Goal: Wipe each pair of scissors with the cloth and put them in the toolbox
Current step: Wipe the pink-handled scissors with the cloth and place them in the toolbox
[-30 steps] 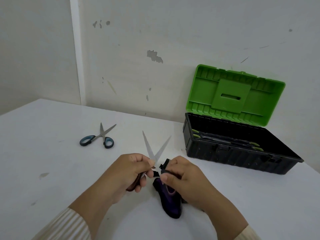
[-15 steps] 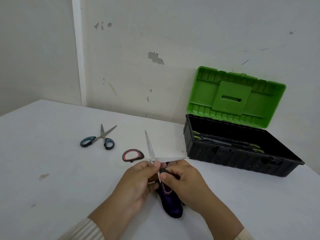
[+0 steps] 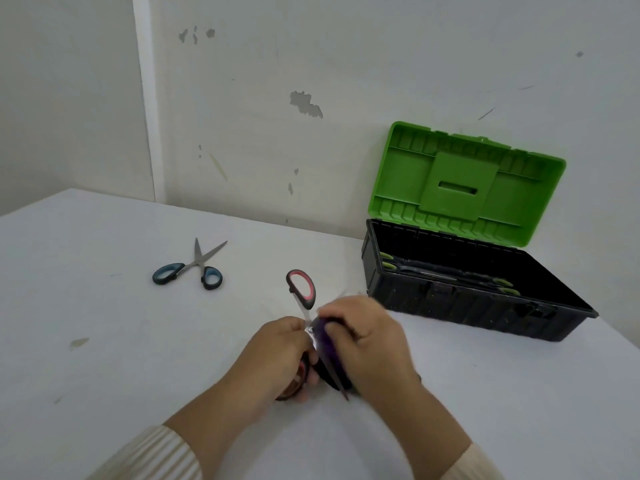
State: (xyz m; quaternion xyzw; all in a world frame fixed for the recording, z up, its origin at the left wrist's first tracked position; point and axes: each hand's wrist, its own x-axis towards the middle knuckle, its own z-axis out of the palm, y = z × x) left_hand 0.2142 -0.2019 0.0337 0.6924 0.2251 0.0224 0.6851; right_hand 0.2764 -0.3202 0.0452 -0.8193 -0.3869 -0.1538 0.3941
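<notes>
My left hand (image 3: 277, 355) grips a pair of scissors with red-and-black handles (image 3: 302, 288); one handle loop sticks up and away from me, the other sits under my fingers. My right hand (image 3: 367, 337) presses a dark purple cloth (image 3: 329, 351) against the scissors near the pivot; the blades are mostly hidden by hand and cloth. A second pair with blue-and-black handles (image 3: 188, 270) lies open on the table to the left. The toolbox (image 3: 467, 306), black with a raised green lid (image 3: 464, 181), stands open at the right and holds green-handled scissors (image 3: 443, 273).
The white table (image 3: 104, 341) meets a scuffed white wall behind the toolbox. A small stain (image 3: 79, 342) marks the table at the left. Cream ribbed sleeves cover both forearms.
The red-handled scissors have turned in my left hand: the blades pointed up and away a second ago, now a handle loop does. My right hand has slid the cloth over the blades.
</notes>
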